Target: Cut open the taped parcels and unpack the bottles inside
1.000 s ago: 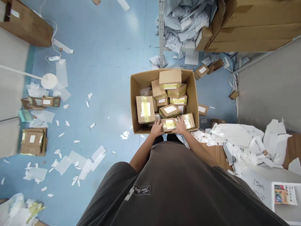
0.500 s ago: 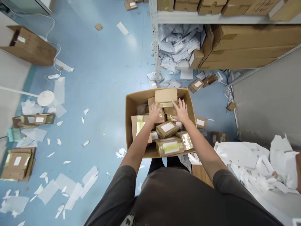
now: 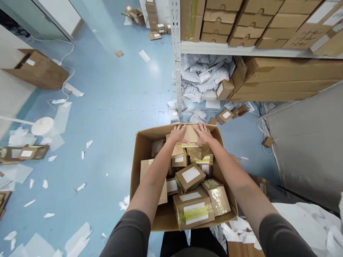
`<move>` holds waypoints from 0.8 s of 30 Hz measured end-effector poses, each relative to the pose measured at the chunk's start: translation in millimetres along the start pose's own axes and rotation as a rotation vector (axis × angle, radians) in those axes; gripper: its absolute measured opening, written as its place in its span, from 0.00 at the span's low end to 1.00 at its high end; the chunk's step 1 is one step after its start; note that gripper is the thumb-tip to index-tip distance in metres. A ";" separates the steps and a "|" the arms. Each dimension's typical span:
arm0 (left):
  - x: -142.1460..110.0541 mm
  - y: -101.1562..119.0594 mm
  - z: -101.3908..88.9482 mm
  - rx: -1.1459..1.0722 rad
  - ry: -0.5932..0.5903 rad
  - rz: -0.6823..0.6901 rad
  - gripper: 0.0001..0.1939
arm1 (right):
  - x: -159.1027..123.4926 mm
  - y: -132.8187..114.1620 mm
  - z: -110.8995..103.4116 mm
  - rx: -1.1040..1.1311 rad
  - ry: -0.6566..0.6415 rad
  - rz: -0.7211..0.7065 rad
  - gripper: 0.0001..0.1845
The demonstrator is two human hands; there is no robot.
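Note:
A large open carton (image 3: 144, 132) in front of me holds several small taped cardboard boxes. At its far side, a plain cardboard box (image 3: 191, 135) lies on top of the others. My left hand (image 3: 178, 134) grips the left part of this box, its fingers over the far edge. On the right part my right hand (image 3: 203, 134) has the same hold, fingers bent over that edge. Nearer to me lie a labelled box (image 3: 190, 176), a box with yellowish tape (image 3: 194, 210) and a shiny taped box (image 3: 217, 198). My forearms hide parts of the carton's contents.
A metal shelf (image 3: 203, 47) with boxes and grey mailing bags (image 3: 205, 73) stands ahead to the right. Paper scraps (image 3: 80, 239) litter the blue floor at left. An open carton (image 3: 43, 71) stands by the left wall. White wrapping (image 3: 302, 217) is heaped at right.
Both hands have moved forward from the near side of the plain cardboard box onto its left and right parts. The view has tilted up, showing more of the shelf.

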State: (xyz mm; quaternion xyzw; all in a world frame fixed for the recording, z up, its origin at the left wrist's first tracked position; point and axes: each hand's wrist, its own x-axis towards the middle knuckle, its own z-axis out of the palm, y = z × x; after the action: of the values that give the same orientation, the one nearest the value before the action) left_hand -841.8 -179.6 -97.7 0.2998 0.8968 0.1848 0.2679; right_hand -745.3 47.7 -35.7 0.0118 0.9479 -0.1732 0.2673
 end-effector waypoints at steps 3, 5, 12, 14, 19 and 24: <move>0.4 4.6 4.1 0.007 -0.003 -0.027 0.84 | 11.6 1.7 0.8 -0.016 -0.090 0.018 0.84; -3.4 7.8 5.2 0.002 -0.017 -0.043 0.83 | 14.9 4.0 1.3 -0.015 -0.113 0.014 0.85; -31.4 18.4 5.4 -0.022 0.034 0.032 0.77 | -8.1 2.9 3.9 -0.037 -0.081 -0.024 0.82; -44.6 20.7 12.0 -0.037 0.019 0.088 0.78 | -26.4 -0.7 13.3 -0.030 -0.096 -0.009 0.82; -83.4 25.6 35.8 -0.053 -0.038 0.112 0.81 | -75.4 -7.8 45.7 -0.023 -0.012 -0.017 0.76; -125.6 33.6 44.0 0.013 -0.032 0.147 0.78 | -108.6 -21.3 69.3 -0.020 0.071 -0.071 0.75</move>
State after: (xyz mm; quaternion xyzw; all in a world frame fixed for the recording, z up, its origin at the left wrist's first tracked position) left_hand -716.1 -226.8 -69.5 0.3693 0.8692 0.1934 0.2659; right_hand -619.8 12.1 -28.7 -0.0182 0.9583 -0.1723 0.2272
